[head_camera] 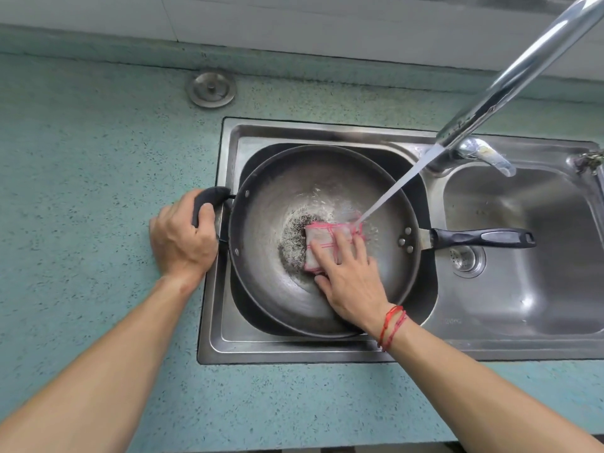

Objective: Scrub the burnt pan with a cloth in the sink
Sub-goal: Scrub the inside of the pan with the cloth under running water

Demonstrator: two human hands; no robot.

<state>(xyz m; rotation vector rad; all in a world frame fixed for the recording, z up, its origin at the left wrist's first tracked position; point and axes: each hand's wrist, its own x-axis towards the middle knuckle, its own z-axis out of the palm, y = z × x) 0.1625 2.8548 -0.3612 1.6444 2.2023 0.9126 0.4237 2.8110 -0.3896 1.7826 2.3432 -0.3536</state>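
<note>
- The pan (268, 256) sits in the sink (228, 341); left hand (183, 233) grip closed on its side handle (209, 199).
- Right hand (349, 276) presses the cloth (322, 235) flat, fingers spread.
- Risk: running water (402, 181) may make the pan slip or splash the worktop (98, 158).

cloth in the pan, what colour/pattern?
White cloth with pink-red stripes and edging, under the right hand; head view.
</note>
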